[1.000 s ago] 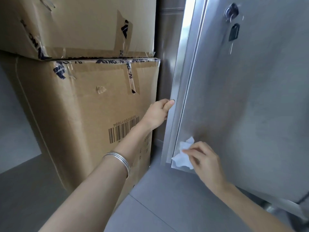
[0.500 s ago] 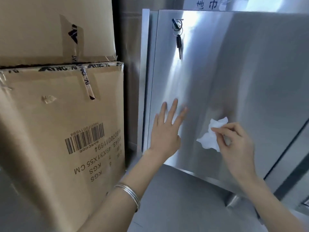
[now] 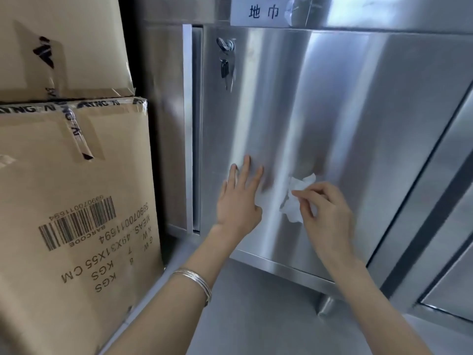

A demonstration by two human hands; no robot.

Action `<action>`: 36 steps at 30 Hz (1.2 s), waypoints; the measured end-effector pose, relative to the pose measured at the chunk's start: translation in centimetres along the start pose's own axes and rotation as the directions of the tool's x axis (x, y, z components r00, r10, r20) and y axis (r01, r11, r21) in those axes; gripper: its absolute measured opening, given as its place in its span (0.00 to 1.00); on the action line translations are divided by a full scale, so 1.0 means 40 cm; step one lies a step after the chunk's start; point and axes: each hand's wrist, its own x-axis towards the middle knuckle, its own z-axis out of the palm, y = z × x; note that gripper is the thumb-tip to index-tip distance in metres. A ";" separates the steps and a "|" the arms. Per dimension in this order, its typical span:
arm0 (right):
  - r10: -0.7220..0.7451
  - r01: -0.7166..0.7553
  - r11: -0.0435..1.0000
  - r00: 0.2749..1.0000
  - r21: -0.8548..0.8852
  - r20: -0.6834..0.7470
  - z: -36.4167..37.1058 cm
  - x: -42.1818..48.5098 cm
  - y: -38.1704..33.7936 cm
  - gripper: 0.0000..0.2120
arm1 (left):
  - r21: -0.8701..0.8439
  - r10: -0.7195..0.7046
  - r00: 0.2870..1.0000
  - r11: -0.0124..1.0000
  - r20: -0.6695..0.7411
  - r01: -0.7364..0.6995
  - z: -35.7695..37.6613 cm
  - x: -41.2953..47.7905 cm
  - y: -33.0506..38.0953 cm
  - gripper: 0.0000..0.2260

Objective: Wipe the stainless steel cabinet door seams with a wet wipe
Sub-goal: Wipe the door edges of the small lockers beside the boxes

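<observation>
A brushed stainless steel cabinet door (image 3: pixel 345 119) fills the middle of the head view. Its left vertical seam (image 3: pixel 197 129) runs beside a narrow steel frame post. My left hand (image 3: pixel 239 198) lies flat on the lower door face, fingers spread, holding nothing. My right hand (image 3: pixel 325 213) pinches a crumpled white wet wipe (image 3: pixel 294 198) just right of it, close against the door. A lock with hanging keys (image 3: pixel 226 60) sits near the door's top left corner.
Two stacked cardboard boxes (image 3: pixel 76 201) stand tight against the cabinet's left side. A label with black characters (image 3: pixel 263 11) is above the door. A second steel door (image 3: pixel 440 201) adjoins on the right. A round cabinet foot (image 3: pixel 326 306) rests on the grey floor (image 3: pixel 256 316).
The door went from swung open to shut. My left hand left the door's edge and now presses flat on its face. My right hand lifted the wipe from the lower corner.
</observation>
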 end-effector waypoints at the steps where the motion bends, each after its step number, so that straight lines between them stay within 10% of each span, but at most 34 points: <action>1: -0.012 0.012 1.000 1.000 -0.003 -0.002 0.003 0.004 0.004 0.11 | 0.006 0.000 1.000 1.000 0.007 0.000 -0.005 -0.001 0.000 0.37; 18: -0.010 -0.010 0.995 0.978 0.095 0.206 0.014 0.156 -0.113 0.12 | 0.075 0.022 0.989 0.997 -0.144 -0.011 -0.236 -0.057 -0.075 0.19; 36: 0.372 -0.354 0.928 0.858 -0.117 0.354 -0.785 0.906 -0.496 0.15 | -0.075 0.256 0.950 0.966 0.177 -0.247 -1.245 0.177 0.353 0.15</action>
